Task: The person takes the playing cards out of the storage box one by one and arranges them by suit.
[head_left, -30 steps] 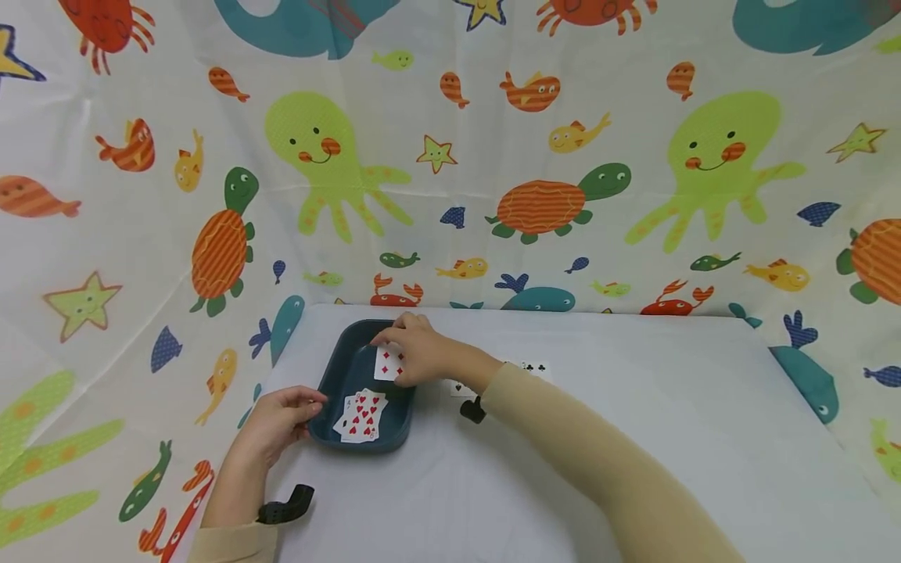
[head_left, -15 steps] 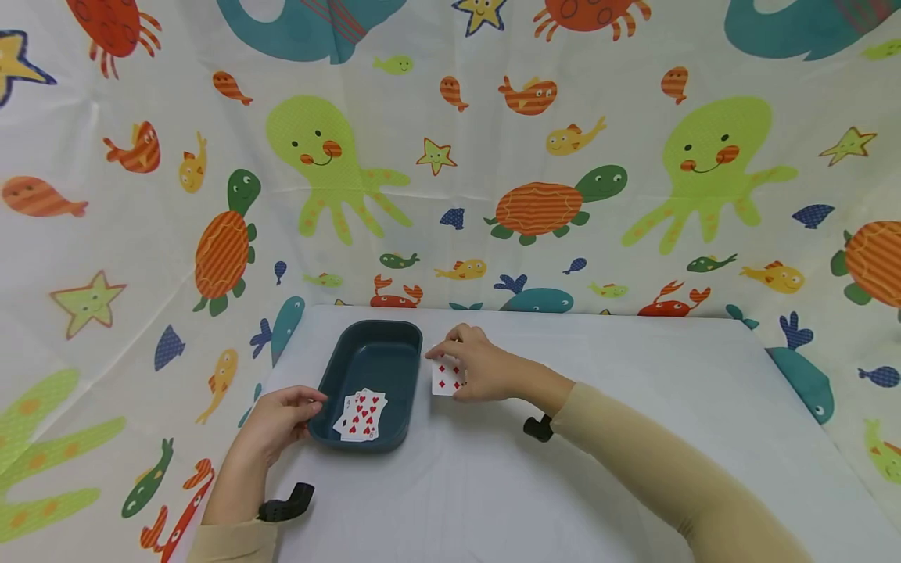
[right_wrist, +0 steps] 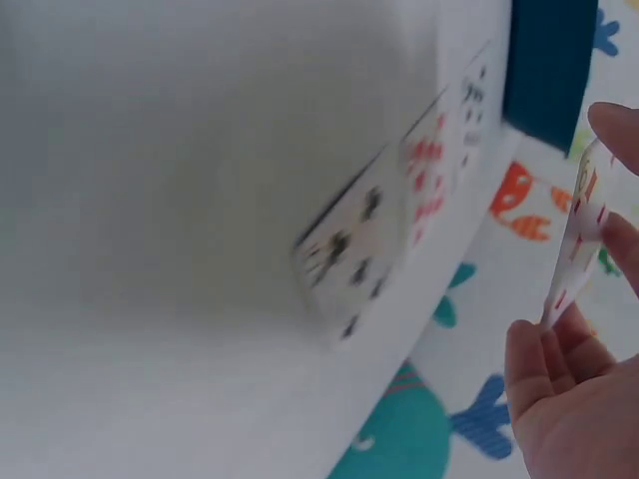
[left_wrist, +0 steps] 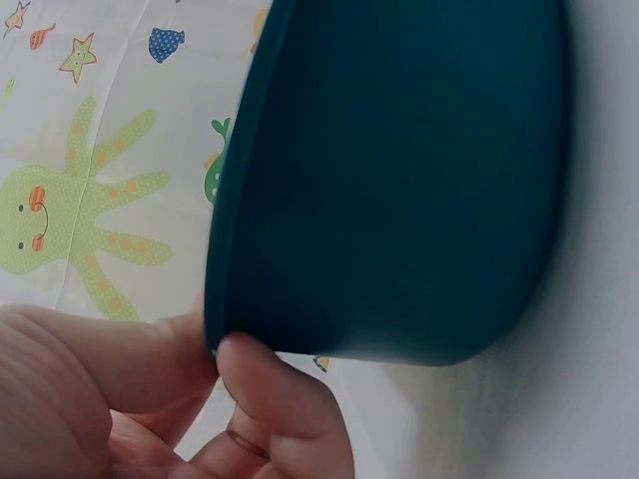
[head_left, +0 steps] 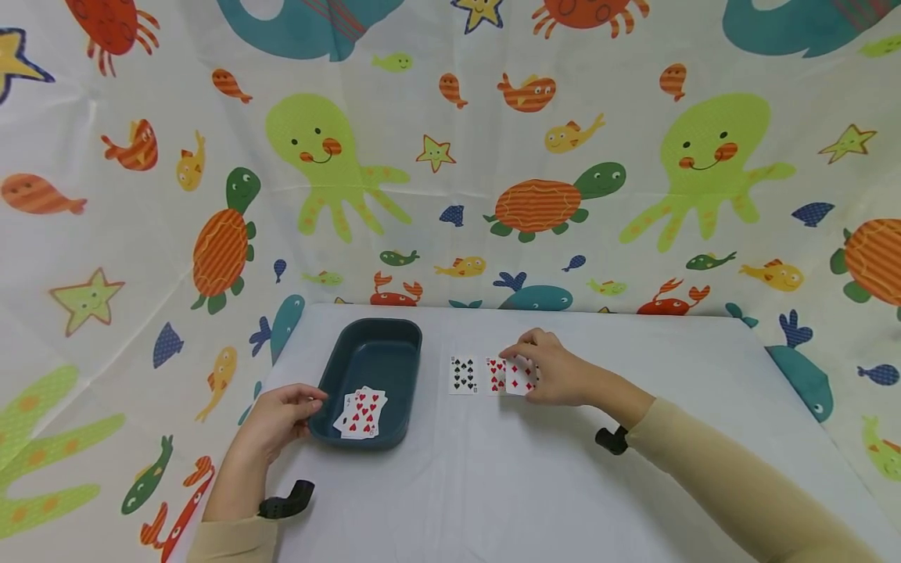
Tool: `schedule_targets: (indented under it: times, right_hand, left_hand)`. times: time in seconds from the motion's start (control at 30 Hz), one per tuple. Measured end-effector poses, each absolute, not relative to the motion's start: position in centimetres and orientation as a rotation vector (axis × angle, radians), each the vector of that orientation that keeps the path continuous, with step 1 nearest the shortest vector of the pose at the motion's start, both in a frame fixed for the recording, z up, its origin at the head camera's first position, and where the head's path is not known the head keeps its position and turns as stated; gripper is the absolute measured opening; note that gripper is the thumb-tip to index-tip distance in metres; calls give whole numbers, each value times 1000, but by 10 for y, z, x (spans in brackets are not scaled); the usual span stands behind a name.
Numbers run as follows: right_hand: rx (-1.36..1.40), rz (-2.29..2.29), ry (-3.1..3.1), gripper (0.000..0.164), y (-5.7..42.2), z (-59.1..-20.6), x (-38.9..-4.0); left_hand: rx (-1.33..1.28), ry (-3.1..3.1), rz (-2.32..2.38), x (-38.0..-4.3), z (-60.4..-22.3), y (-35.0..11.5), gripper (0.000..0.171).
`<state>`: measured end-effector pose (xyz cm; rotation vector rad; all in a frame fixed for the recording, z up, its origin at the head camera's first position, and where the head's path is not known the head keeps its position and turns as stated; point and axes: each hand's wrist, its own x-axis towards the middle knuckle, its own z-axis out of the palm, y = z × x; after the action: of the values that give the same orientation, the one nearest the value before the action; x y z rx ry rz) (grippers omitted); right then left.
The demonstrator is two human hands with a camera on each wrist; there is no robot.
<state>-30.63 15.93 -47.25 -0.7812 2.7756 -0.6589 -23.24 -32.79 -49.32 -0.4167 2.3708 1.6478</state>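
Observation:
My left hand [head_left: 276, 422] pinches the left rim of a dark teal tray [head_left: 383, 352] between thumb and fingers; the left wrist view shows the grip on the tray's edge. A few overlapping playing cards [head_left: 364, 414] lie face up in its near end, a heart card on top. My right hand [head_left: 559, 371] holds a diamond playing card [head_left: 518, 379] by its edges above the table. Under and beside it lie a spade card [head_left: 462, 377], a partly covered heart card [head_left: 494, 377], and a black-suited card [right_wrist: 354, 249], hidden by the hand in the head view.
A white tablecloth [head_left: 633, 453] covers the table. Behind and to the left hangs a white curtain [head_left: 598, 258] printed with sea animals. Dark wrist cameras [head_left: 285, 504] are worn on both wrists.
My right hand has carried the diamond card from over the tray to the right, above the laid-out cards, uncovering the spade card. The left hand keeps its place on the rim.

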Motion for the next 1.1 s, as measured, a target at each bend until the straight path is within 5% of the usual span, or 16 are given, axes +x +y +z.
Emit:
schedule_targets:
  times: [0.4,1.1]
  right_hand:
    - [-659,-575,2796,71,219,-501,-307]
    - [-596,-510,2781,68,248,-516,-318]
  left_hand:
    - [-409,2351,1663,-233,-491,-328,26]
    - [-448,2346,1675,-236,-498,-330,27]
